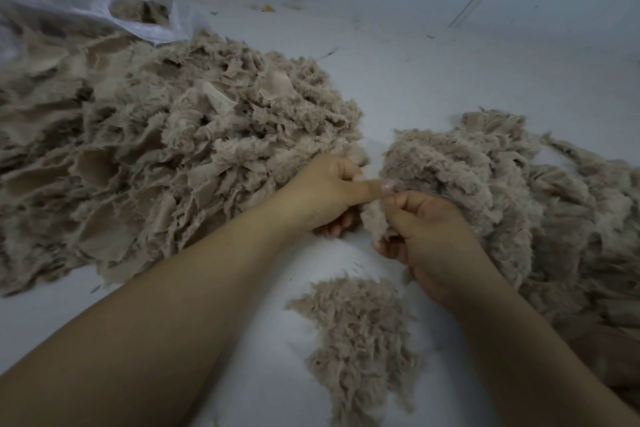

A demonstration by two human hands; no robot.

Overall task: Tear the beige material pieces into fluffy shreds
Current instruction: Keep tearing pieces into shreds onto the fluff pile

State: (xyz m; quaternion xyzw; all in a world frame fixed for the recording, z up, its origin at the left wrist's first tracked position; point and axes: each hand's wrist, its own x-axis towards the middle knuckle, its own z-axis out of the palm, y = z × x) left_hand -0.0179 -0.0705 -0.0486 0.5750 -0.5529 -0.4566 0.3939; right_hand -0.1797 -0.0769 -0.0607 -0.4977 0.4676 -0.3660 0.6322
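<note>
Left hand [325, 194] and right hand [426, 232] pinch one beige piece [375, 218]; shreds [360, 340] lie below; large pile [156, 156] at left.

Both bare forearms reach forward and converge, the hands nearly touching just beyond the shred pile [360, 340]. The left hand [322, 198] has its fingers curled under and its thumb stretched toward the right hand [426, 236]. The right hand's fingers are curled round a beige piece [375, 218], thumb on top.
</note>
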